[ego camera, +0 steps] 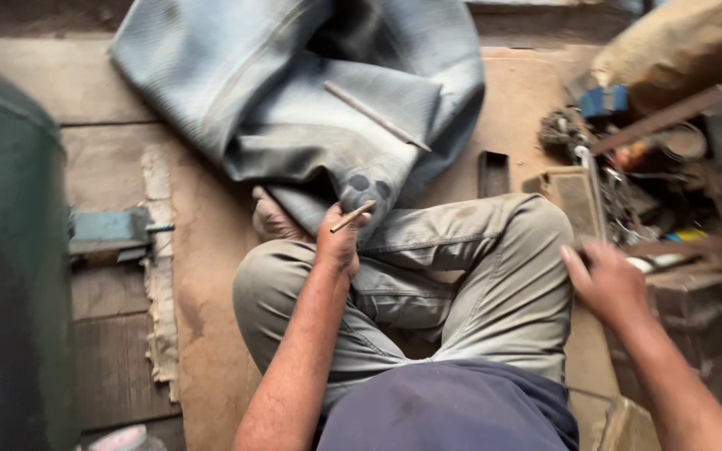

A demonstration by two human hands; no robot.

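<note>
1. The floor (211, 334) is worn brown boards with dusty seams; a frayed strip of cloth (159, 276) lies along one board at the left.
2. A person sits cross-legged on it in grey trousers (495, 276) and a dark blue shirt (453, 409), one bare foot (273, 219) showing by the knee.
3. A large grey-blue rubber inner tube (294, 92) lies folded on the floor ahead of the knees, its near edge touching the foot. Dark round patches (365, 188) sit on that near fold, and a thin rod (375, 115) rests across the tube's top.
4. The left hand (340, 238) is closed around a small thin stick (353, 216), held just beside the patches.
5. The right hand (607, 280) is loosely curled, fingers bent, at the right knee beside a clutter of tools; whether it grips anything cannot be told.
6. That pile of tools (620, 200) at the right is blurred: metal bars, chain-like pieces, a small blue object (603, 100) and a tan sack (678, 46) above.
7. A small dark rectangular tray (493, 173) lies on the floor between tube and clutter.
8. A dark green drum (10, 250) fills the left edge, with a blue-grey metal fitting (110, 232) next to it.
</note>
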